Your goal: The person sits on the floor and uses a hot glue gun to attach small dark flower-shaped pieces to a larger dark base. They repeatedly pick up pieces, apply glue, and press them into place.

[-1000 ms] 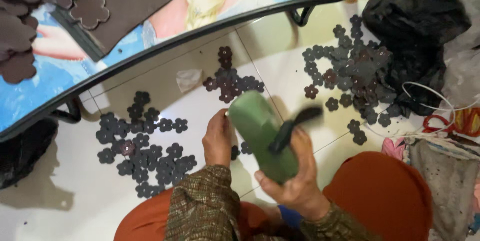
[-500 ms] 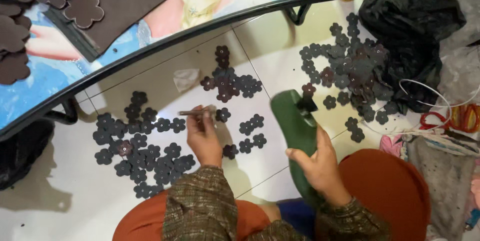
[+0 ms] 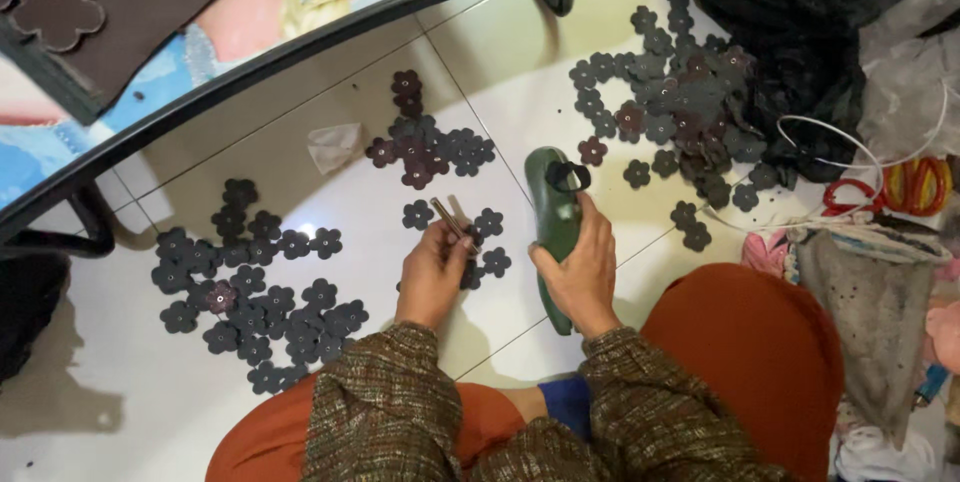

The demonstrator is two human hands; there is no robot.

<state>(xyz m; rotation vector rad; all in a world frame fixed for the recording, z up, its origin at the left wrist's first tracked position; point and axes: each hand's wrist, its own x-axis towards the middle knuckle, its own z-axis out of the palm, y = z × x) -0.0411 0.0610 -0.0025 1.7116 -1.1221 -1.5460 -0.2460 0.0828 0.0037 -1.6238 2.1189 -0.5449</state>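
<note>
Dark flower cutouts (image 3: 262,294) lay across the floor (image 3: 500,92) as our left hand (image 3: 432,274) pinched a thin stick (image 3: 447,219) above them and our right hand (image 3: 578,267) gripped the green tool (image 3: 556,214); keeping both steady seemed wise.

Glossy white tiled floor (image 3: 90,442) with thin grout lines, catching a soft glare near the middle. At upper left, a low table (image 3: 300,42) with dark curved rim and black metal legs, top covered in a colourful cartoon print. Along the right edge, heaped cloth (image 3: 870,292)
</note>
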